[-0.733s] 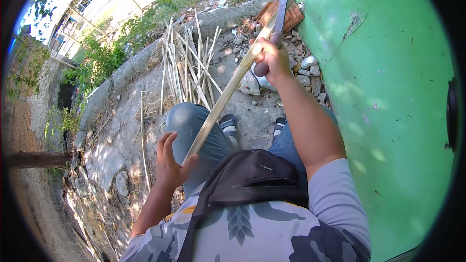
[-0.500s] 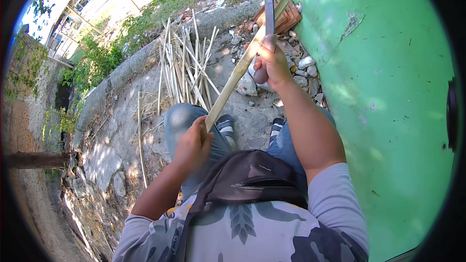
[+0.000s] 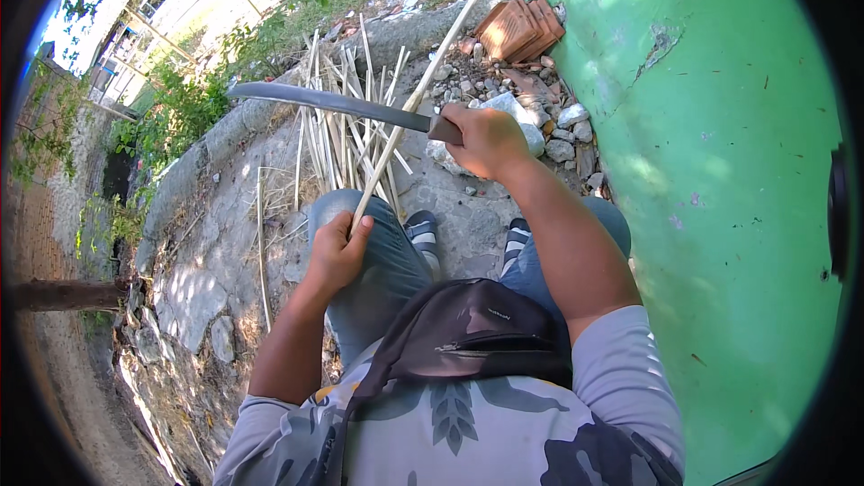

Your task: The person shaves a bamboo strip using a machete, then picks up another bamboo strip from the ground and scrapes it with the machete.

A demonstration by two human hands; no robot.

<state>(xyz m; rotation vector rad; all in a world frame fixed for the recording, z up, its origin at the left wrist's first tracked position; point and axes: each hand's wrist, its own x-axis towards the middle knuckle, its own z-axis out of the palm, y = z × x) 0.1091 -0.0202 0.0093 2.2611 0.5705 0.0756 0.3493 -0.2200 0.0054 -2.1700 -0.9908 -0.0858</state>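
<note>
My left hand (image 3: 340, 250) is closed around the lower end of a long, pale bamboo strip (image 3: 430, 72), resting by my left knee. The strip slants up and away to the right. My right hand (image 3: 486, 139) grips the brown handle of a machete (image 3: 333, 101). Its long, slightly curved blade points left and crosses the strip near the handle. Whether blade and strip touch, I cannot tell. Beyond my left knee lies a loose pile of split bamboo strips (image 3: 337, 130) on the ground.
Stacked orange roof tiles (image 3: 520, 29) and rubble stones (image 3: 562, 130) lie against the green wall (image 3: 711, 216) on my right. A low concrete kerb (image 3: 211, 148) curves along the left, with green plants (image 3: 184, 117) behind it. A single strip (image 3: 263, 252) lies left of my knee.
The machete has swung from pointing away to pointing left. The bamboo piece has turned, now showing a narrower side, and no longer lies against my right hand.
</note>
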